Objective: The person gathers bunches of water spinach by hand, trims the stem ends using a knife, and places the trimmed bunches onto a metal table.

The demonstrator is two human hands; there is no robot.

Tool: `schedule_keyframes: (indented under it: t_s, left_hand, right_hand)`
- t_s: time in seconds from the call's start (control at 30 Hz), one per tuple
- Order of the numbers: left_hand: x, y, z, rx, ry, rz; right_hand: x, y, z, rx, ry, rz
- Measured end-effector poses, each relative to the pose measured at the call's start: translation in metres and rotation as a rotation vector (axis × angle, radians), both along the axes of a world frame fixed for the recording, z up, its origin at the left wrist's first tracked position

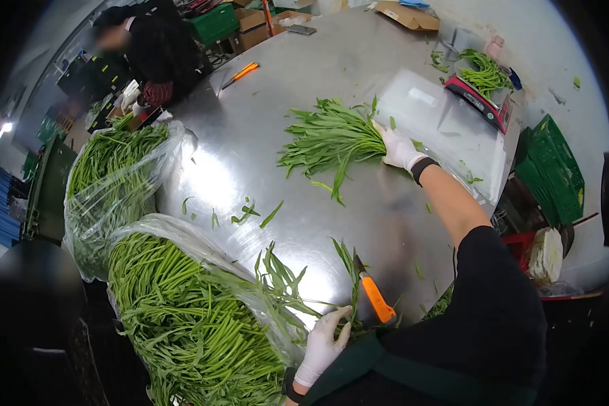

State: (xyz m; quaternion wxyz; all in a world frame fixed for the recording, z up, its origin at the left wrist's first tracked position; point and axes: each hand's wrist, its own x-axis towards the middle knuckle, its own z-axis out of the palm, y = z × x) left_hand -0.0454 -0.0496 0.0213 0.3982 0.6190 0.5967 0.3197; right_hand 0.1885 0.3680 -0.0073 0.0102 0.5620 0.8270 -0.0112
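At far left, a large clear plastic bag of long green leafy stems (pixel 115 186) stands on the brushed-metal table (pixel 250 135), and a second, open clear bag packed with the same greens (pixel 196 318) lies in front of it. Behind them, a co-worker in dark clothes (pixel 162 54) bends over boxes. An orange-handled cutter (pixel 240 74) lies towards the table's far side. Near the front edge, the left hand, white-gloved with a black wristband (pixel 325 348), has its fingers bent beside a few thin leafy stems; whether they grip any cannot be told. Farther back, a thick bunch of narrow-leaved greens (pixel 328 142) rests on the metal, its leaves fanned leftward. An orange-handled, dark-bladed knife (pixel 375 295) lies just beside the left hand. The right hand, also white-gloved (pixel 399 147), grasps the bunch at its right end. Beyond it are a pale translucent sheet (pixel 413 101) and a red scale (pixel 477 103) bearing more greens, with stacked green plastic crates (pixel 551 169) at far right
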Motion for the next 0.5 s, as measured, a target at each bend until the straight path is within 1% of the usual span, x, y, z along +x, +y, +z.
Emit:
schedule_keyframes:
  t_s: [0.13, 0.23, 0.3, 0.33, 0.47, 0.5]
  left_hand:
    - [0.002, -0.004, 0.004, 0.023, 0.002, 0.007]
    - [0.000, -0.010, 0.005, 0.023, 0.003, 0.035]
    - [-0.001, -0.016, 0.008, 0.010, 0.014, 0.057]
    - [-0.001, -0.018, 0.009, 0.001, 0.024, 0.073]
    - [0.003, -0.029, 0.012, -0.029, 0.028, 0.095]
    - [0.004, -0.033, 0.011, 0.026, 0.046, 0.102]
  right_hand:
    - [0.002, -0.003, 0.000, -0.028, 0.079, 0.013]
    - [0.004, -0.004, 0.000, 0.014, 0.159, 0.071]
    - [0.006, -0.006, 0.000, 0.152, 0.082, 0.189]
    - [0.006, -0.008, 0.000, 0.145, 0.082, 0.198]
    - [0.005, -0.012, -0.005, 0.274, -0.031, 0.251]
    - [0.001, -0.021, 0.001, 0.283, 0.027, 0.237]
